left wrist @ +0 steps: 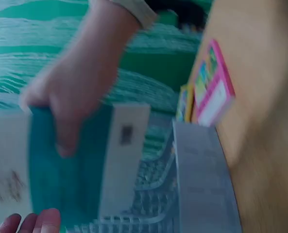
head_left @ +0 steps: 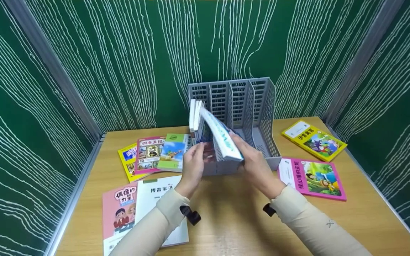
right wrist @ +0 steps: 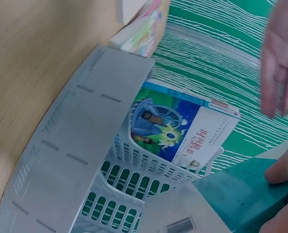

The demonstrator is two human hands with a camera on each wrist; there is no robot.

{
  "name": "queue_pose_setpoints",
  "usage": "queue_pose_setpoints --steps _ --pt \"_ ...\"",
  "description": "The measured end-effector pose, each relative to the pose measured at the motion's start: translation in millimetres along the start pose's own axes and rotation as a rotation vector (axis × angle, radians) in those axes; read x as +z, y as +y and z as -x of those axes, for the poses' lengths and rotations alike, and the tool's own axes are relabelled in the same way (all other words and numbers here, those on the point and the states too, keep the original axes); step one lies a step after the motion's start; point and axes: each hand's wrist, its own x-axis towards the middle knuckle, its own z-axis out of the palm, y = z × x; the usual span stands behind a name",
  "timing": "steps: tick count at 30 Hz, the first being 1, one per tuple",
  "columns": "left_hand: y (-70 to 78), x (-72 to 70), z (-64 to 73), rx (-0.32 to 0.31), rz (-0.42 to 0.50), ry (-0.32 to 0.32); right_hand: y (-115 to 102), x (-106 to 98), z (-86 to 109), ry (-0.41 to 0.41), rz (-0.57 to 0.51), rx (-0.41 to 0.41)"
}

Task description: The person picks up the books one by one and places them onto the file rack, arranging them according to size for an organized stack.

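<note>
Right hand (head_left: 253,160) is pinching a book (head_left: 222,137); left hand (head_left: 193,161) looks loose, contact too blurry to call. Probably loading the rack (right wrist: 80,128); next calls for straightening it.

In the right hand (head_left: 252,158), the teal-and-white book (right wrist: 245,189) has a smooth paper cover, its teal band faintly glossy. Beyond that hand, the magazine file organizer (right wrist: 85,126) looks like grey moulded plastic, smooth along its front, with pierced dividers. Below the hand, the tabletop (head_left: 226,220) shows a smooth wood-grain finish with a soft sheen. Behind the left hand (head_left: 192,161), the cream sleeve (head_left: 144,224) is matt cloth.
</note>
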Motion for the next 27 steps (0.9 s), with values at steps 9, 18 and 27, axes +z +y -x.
queue_pose_setpoints --steps 9,18,27 --pt "-34.7 -27.2 -23.2 0.234 -0.406 0.014 -4 1 -20.8 0.157 -0.241 0.083" --pt "-65.6 -44.9 -42.0 0.333 -0.865 -0.068 -11 13 -42.8 0.134 -0.412 0.272" --pt "-82.2 -55.0 -53.9 0.325 -1.115 -0.287 -9 33 -64.8 0.179 -0.515 0.367"
